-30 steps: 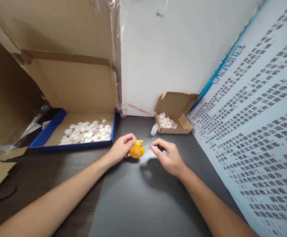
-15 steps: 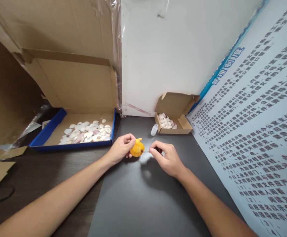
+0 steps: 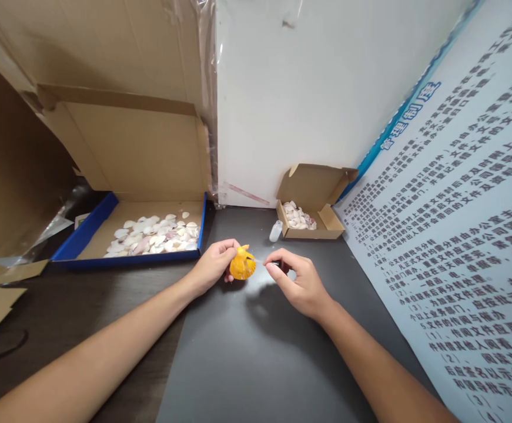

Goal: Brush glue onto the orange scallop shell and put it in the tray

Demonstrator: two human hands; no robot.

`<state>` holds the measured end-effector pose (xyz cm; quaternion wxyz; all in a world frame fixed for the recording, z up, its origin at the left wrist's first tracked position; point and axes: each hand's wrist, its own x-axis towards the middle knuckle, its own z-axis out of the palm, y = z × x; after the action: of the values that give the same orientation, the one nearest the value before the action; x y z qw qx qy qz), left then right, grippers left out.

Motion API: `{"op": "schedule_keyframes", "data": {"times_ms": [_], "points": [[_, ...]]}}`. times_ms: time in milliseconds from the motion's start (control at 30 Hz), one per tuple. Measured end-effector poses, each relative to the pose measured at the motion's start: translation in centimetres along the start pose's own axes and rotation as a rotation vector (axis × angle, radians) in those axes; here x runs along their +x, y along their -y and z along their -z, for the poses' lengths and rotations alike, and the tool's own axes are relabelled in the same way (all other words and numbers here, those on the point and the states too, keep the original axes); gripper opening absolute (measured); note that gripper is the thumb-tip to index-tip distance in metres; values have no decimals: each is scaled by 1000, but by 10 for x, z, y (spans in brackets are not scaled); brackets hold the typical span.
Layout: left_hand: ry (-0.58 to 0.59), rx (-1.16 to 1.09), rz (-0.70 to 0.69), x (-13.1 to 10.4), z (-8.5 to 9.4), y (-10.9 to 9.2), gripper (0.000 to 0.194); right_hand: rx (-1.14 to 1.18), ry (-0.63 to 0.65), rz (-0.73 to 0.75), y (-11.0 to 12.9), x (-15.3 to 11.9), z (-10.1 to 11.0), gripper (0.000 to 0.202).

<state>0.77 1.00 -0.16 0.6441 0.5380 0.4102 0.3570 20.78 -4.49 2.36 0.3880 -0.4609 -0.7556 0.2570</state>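
My left hand is closed on the edge of a yellow-orange scallop shell, its ribbed face turned toward me and pale streaks on it. My right hand is closed on a small black-handled brush; its thin pale stem points left at the shell's right edge. Whether the tip touches the shell I cannot tell. Beyond the right hand, a small translucent bottle stands slightly tilted on the dark mat, next to a small cardboard box.
At the left, a blue-rimmed box with its lid up holds many pale shells. The small open cardboard box at the back right also contains pale shells. A printed sheet leans along the right; a white panel rises behind.
The yellow scallop shell has been turned so more of its ribbed face shows, and moved slightly left. The right hand's brush has shifted slightly left too.
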Motion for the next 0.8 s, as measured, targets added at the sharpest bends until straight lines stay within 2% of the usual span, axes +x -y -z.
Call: {"op": "schedule_keyframes", "data": {"times_ms": [67, 200, 367, 533, 700, 800], "points": [[-4, 5, 1, 0, 0, 0, 21, -20, 9, -6, 0, 0, -1, 13], [-17, 19, 9, 0, 0, 0, 20, -50, 111, -32, 1, -1, -1, 19], [-9, 29, -18, 0, 0, 1, 22, 6, 6, 28, 0, -1, -4, 13], [-27, 86, -46, -1, 1, -1, 22, -19, 95, -9, 1, 0, -1, 20], [-13, 97, -42, -1, 0, -2, 21, 28, 29, 10, 2, -1, 0, 14], [-16, 91, -37, -1, 0, -1, 21, -27, 84, -29, 3, -2, -1, 18]]}}
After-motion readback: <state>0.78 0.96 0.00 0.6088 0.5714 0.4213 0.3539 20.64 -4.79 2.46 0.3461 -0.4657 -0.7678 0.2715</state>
